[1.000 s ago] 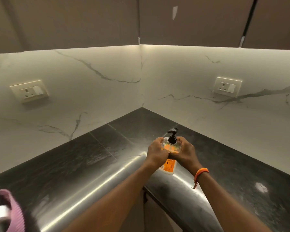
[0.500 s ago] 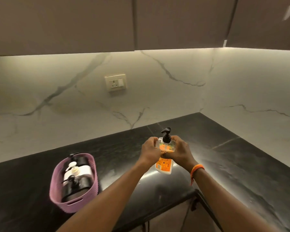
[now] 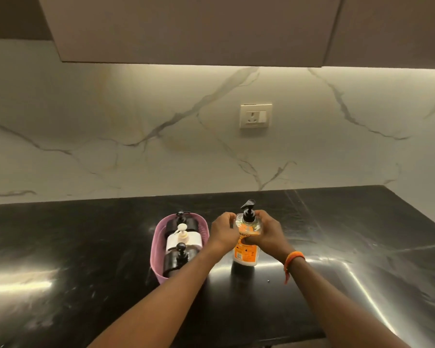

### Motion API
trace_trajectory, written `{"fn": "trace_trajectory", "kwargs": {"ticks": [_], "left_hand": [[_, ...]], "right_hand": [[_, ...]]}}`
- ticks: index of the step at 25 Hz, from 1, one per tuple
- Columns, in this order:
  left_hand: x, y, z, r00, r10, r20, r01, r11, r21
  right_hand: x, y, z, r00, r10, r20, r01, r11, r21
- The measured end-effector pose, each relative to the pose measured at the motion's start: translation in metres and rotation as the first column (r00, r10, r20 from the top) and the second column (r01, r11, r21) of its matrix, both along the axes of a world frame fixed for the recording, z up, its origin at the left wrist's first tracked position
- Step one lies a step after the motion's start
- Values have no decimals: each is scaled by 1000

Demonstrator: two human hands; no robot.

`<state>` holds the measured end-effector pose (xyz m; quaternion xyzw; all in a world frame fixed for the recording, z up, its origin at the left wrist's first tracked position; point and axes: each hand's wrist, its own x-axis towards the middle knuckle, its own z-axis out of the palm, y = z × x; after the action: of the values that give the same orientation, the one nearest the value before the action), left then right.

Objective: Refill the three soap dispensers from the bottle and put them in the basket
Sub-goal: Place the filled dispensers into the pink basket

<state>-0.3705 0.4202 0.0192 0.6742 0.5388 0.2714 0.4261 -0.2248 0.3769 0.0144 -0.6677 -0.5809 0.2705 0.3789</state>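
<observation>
A clear bottle (image 3: pixel 245 254) with an orange label and a black pump top stands upright on the black counter (image 3: pixel 86 242). My left hand (image 3: pixel 224 233) and my right hand (image 3: pixel 268 234) both wrap around its upper part. Just left of it stands a pink basket (image 3: pixel 155 243). Three dispensers stand in the basket: a dark dispenser at the back (image 3: pixel 180 222), a white one (image 3: pixel 183 241) in the middle, and a dark dispenser at the front (image 3: pixel 177 258). My left forearm crosses the basket's near right side.
A marble backsplash with a wall socket (image 3: pixel 256 116) rises behind the counter. Brown wall cabinets (image 3: pixel 191 28) hang overhead. The counter's front edge runs along the bottom of the view, and its right end meets a side wall.
The view has swung left from the counter corner. The bottle, still held in both hands, now stands next to the pink basket, which has come fully into view.
</observation>
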Motion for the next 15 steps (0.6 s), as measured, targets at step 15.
{"fn": "trace_trajectory", "kwargs": {"ticks": [15], "left_hand": [[-9,13,-18,995,-34,-93,33,999,-17]], "right_hand": [[-8,20,-21,1000,6,-27,-9,993,-117]]}}
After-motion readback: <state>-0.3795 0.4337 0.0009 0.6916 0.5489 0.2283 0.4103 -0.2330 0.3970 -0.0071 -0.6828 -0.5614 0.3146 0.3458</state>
